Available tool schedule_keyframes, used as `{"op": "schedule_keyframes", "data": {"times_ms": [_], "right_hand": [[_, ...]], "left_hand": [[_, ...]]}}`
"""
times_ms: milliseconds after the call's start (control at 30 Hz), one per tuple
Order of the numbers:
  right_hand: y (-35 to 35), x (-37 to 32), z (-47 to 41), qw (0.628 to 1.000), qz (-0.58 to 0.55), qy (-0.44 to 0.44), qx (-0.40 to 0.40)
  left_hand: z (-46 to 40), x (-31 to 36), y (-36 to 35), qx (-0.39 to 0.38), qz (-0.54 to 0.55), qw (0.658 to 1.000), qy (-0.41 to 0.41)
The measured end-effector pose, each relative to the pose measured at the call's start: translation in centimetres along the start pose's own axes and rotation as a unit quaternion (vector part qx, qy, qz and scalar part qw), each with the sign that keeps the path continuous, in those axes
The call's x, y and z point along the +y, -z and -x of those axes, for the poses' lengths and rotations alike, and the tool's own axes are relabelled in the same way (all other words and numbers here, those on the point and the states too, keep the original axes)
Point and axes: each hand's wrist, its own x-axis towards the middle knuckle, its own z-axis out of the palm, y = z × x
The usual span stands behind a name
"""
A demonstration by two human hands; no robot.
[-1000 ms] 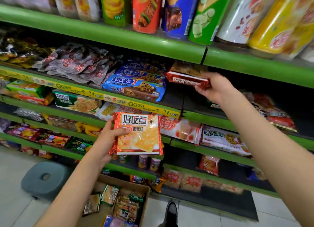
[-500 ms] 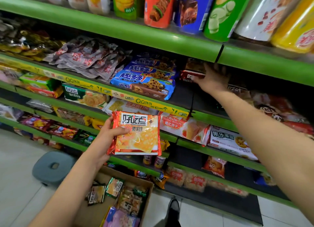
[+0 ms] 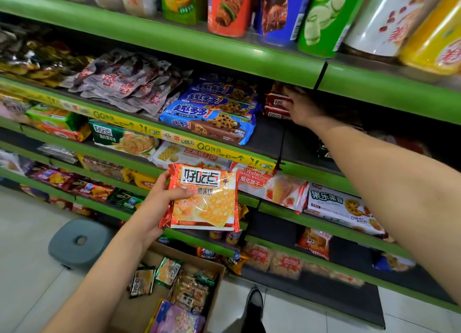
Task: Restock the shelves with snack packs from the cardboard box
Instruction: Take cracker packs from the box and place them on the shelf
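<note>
My left hand (image 3: 156, 205) grips an orange-and-red cracker pack (image 3: 203, 198) by its left edge, held flat in front of the middle shelves. My right hand (image 3: 303, 107) reaches deep into the second shelf (image 3: 264, 135) and holds the right end of a red snack pack (image 3: 275, 102), which lies on top of another red pack beside the stacked blue cookie packs (image 3: 212, 118). Its fingers curl over the pack's top; the thumb is hidden. On the floor below stands the open cardboard box (image 3: 220, 275) with several snack packs inside.
A grey plastic stool (image 3: 77, 243) stands on the tiled floor left of the box. My black shoe (image 3: 254, 307) is right of the box. Tall snack canisters (image 3: 229, 8) line the top shelf. Lower shelves hold wafer and biscuit packs, with dark bare shelf right of my hand.
My right hand has carried the red pack from the shelf's front edge to the back and set it on another red pack. The left hand and its cracker pack stayed about where they were.
</note>
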Motion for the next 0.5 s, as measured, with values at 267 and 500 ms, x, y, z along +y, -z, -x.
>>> {"op": "schedule_keyframes", "data": {"times_ms": [267,500], "right_hand": [[-0.6,0.6,-0.1,0.998,0.054,-0.01,-0.01],[-2.2,1.2,-1.3,0.995,0.095,-0.027,0.005]], "left_hand": [[0.3,0.3,-0.6,-0.002,-0.002,1.0,-0.004],[0.4,-0.3,-0.8,0.002,-0.006,1.0,-0.002]]}}
